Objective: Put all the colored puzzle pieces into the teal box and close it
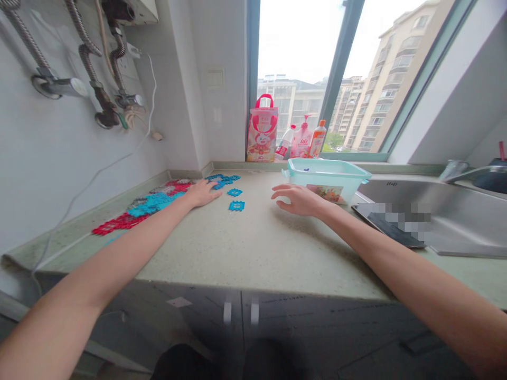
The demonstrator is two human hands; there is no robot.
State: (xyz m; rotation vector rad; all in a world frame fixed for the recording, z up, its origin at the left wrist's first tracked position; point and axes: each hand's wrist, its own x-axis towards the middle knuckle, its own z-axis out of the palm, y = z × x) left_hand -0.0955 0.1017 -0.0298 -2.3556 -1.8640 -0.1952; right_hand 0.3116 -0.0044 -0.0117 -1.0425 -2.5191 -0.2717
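Note:
My left hand [204,193] lies low over the counter with its fingers stretched out, at the edge of the darker blue notched plastic pieces [224,181]. Its fingertips partly cover some of them; no grip on a piece shows. Two single blue pieces, a small one [235,192] and a squarer one [236,206], lie flat just right of that hand. Light blue pieces [152,203] and red pieces [119,224] are heaped beyond my left forearm. My right hand [297,199] hovers with fingers apart and holds nothing, in front of a pale turquoise plastic tub [328,171].
A metal sink [455,211] is set into the counter [237,253] at right, with a dark flat slab [390,227] at its edge. A pink bag [262,134] and several bottles [303,140] stand by the window. A white cord [99,171] hangs along the left wall.

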